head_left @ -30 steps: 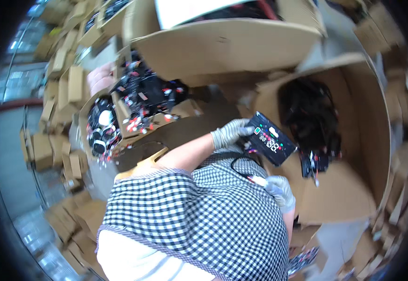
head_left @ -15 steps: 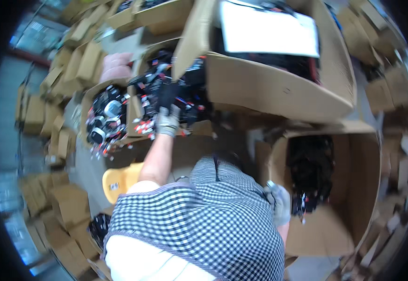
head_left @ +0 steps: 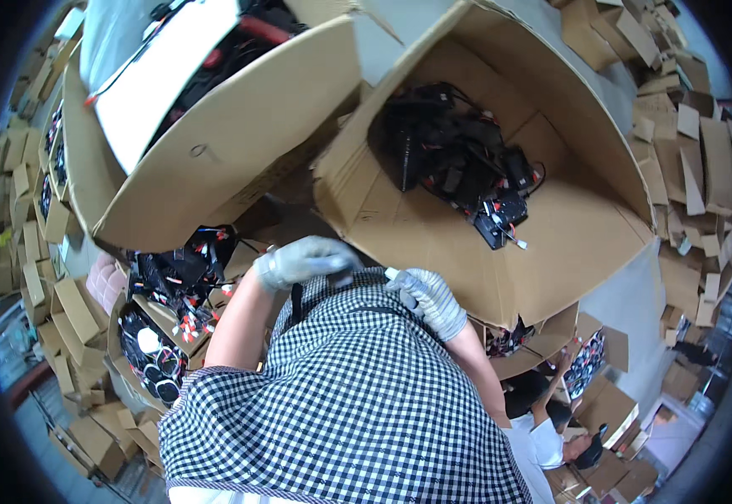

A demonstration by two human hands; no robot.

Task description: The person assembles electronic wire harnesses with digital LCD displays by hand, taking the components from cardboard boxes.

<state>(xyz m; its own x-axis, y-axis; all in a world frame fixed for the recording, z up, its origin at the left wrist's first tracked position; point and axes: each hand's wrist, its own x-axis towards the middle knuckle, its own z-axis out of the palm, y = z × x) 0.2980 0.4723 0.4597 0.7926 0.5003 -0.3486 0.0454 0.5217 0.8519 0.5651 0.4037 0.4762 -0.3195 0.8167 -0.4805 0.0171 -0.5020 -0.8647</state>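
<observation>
Nearest, a checked apron (head_left: pixel 341 403) covered the person's chest. Just above its top edge, both knit-gloved hands met: the left hand (head_left: pixel 303 259) curled loosely, whether it gripped anything I could not tell; the right hand (head_left: pixel 427 296) pinched a small white-tipped piece (head_left: pixel 391 273), likely to keep it close for handling. Beyond the apron, a large cardboard box (head_left: pixel 433 244) stood open, holding tangled black wired devices (head_left: pixel 454 164). Left of the apron, smaller boxes (head_left: pixel 152 336) held similar parts.
</observation>
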